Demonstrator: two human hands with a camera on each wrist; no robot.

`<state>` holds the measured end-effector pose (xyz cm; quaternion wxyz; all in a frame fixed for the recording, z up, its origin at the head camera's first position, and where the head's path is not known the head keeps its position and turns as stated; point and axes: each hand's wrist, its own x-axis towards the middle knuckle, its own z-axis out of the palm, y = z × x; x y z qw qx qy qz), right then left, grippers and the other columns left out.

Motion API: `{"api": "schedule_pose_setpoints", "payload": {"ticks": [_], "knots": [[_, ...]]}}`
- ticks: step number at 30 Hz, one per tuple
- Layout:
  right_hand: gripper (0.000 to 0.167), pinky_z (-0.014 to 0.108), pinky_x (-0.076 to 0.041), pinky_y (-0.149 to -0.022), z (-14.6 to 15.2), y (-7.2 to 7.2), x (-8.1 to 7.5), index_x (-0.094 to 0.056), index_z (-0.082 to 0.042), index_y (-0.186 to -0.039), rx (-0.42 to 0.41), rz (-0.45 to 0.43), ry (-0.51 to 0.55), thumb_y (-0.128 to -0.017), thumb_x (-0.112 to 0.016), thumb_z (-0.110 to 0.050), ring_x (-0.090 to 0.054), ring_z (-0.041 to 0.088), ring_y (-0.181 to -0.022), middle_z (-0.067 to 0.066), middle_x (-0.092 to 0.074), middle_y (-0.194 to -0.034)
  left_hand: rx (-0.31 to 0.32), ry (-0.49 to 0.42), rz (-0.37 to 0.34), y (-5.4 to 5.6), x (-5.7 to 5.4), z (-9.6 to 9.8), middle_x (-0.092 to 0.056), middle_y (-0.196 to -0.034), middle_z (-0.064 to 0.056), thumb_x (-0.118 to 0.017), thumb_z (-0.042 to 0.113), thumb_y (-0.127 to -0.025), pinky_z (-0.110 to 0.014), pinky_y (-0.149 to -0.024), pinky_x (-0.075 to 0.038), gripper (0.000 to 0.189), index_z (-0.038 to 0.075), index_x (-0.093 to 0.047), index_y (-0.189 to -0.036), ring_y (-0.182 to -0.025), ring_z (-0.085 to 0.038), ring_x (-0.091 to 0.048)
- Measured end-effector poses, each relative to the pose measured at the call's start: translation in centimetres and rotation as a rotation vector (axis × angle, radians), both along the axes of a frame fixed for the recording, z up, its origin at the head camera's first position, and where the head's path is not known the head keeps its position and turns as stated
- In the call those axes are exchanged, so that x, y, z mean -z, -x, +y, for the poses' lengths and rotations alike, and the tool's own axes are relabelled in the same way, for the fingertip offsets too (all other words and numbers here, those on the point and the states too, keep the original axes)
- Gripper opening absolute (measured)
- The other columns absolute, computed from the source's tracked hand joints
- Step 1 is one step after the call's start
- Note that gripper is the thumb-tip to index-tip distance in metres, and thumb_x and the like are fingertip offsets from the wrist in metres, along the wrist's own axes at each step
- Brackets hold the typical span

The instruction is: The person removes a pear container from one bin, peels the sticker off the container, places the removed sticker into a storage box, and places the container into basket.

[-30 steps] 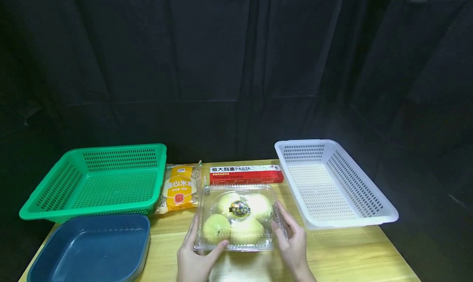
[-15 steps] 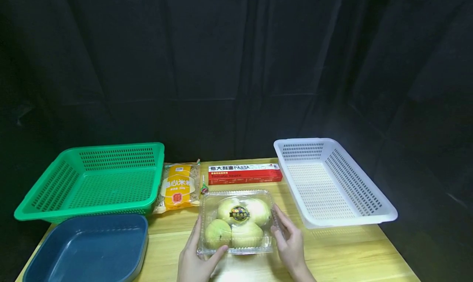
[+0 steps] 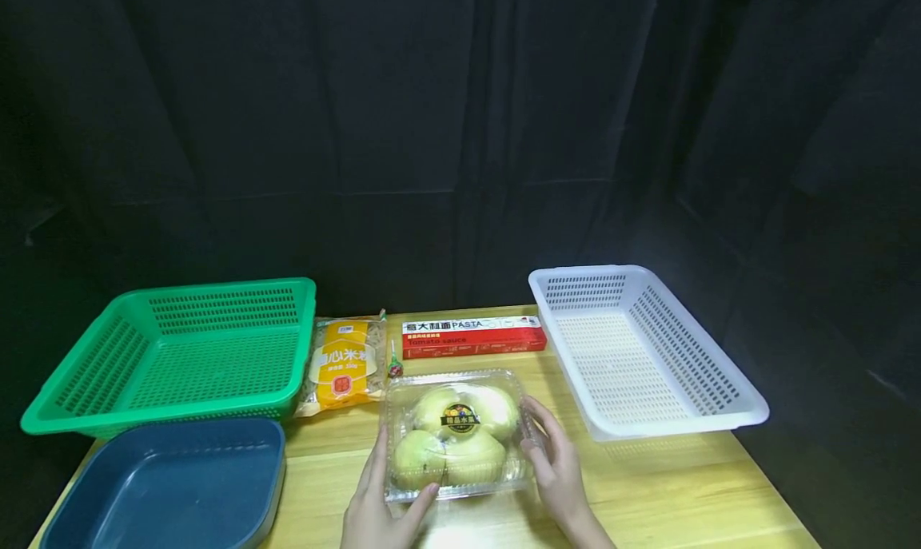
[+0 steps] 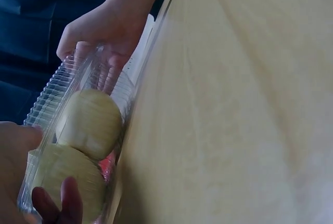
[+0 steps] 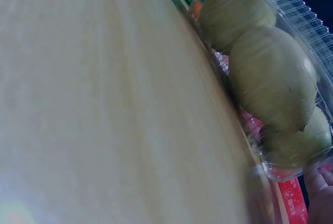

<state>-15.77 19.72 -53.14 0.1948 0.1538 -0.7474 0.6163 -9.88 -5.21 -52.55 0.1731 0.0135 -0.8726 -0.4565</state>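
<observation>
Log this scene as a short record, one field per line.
Held item: clear lidded box, dark label on its lid
Contents: four pale yellow-green fruits
Left hand: grips the box's left side, thumb at the near edge
Right hand: grips the right side
Behind: red-and-white pasta box
Left of pasta box: small thin item, too small to identify, then yellow noodle bag
Far left: green basket, blue tub nearer the person
Right: white basket
Surface: wooden table
Backdrop: black cloth

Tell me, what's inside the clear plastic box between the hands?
Four pale yellow-green fruits sit inside the clear plastic box. The dark sticker on top hides part of them, and the box's floor beneath is mostly covered.
</observation>
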Motion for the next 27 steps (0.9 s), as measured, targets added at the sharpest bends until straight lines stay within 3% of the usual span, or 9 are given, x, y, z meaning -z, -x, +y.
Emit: {"api": "schedule_pose_setpoints", "payload": {"ticks": [4,6,11,17,22,27], "knots": [[0.057,0.024,-0.053,-0.102,0.0,-0.1,-0.2,-0.047,0.012,-0.15,-0.017,-0.028,0.003,-0.093,-0.051,0.018,-0.051,0.052,-0.136,0.038,-0.049,-0.151,0.002,0.008,-0.015,0.0,0.1,-0.1,-0.047,-0.159,-0.028,-0.09,0.042,-0.083,-0.072,-0.094,-0.054,0.108,0.015,-0.03,-0.168,-0.122,-0.059,-0.062],[0.058,0.023,-0.052,-0.102,0.1,-0.1,-0.3,-0.046,0.012,-0.151,-0.02,-0.047,0.01,-0.094,-0.05,0.017,-0.046,0.06,-0.136,0.038,-0.048,-0.152,0.012,0.015,-0.018,-0.1,0.1,-0.1,-0.048,-0.159,-0.028,-0.089,0.043,-0.084,-0.072,-0.092,-0.055,0.107,0.015,-0.029,-0.169,-0.118,-0.059,-0.064],[0.06,0.022,-0.051,-0.103,0.3,0.2,-0.1,-0.047,0.01,-0.151,0.005,-0.085,0.028,-0.092,-0.05,0.018,-0.045,0.055,-0.138,0.035,-0.047,-0.154,0.046,0.041,-0.054,-0.2,-0.2,-0.2,-0.047,-0.159,-0.028,-0.086,0.048,-0.087,-0.069,-0.088,-0.058,0.107,0.016,-0.027,-0.17,-0.115,-0.057,-0.066],[0.059,0.021,-0.052,-0.102,0.5,0.3,-0.1,-0.047,0.011,-0.15,0.006,-0.083,0.012,-0.092,-0.051,0.017,-0.047,0.049,-0.137,0.035,-0.049,-0.153,0.05,0.14,-0.137,0.1,-2.1,-0.9,-0.038,-0.167,-0.023,-0.085,0.062,-0.081,-0.057,-0.073,-0.063,0.109,0.014,-0.036,-0.166,-0.079,-0.037,-0.075],[0.058,0.021,-0.05,-0.104,0.5,0.3,-0.4,-0.048,0.011,-0.15,-0.001,-0.075,0.017,-0.092,-0.051,0.016,-0.047,0.053,-0.138,0.034,-0.049,-0.153,0.056,0.185,-0.196,1.3,-4.2,-2.0,-0.027,-0.173,-0.019,-0.081,0.072,-0.079,-0.044,-0.063,-0.058,0.112,0.024,-0.034,-0.168,-0.063,-0.021,-0.065],[0.058,0.02,-0.05,-0.104,0.5,0.0,-0.6,-0.046,0.012,-0.151,-0.023,-0.064,0.023,-0.093,-0.049,0.017,-0.046,0.058,-0.137,0.037,-0.047,-0.153,0.068,0.18,-0.182,2.9,-5.1,-3.0,-0.015,-0.177,-0.018,-0.073,0.07,-0.088,-0.028,-0.051,-0.043,0.1,0.028,-0.032,-0.169,-0.05,-0.008,-0.048]]}}
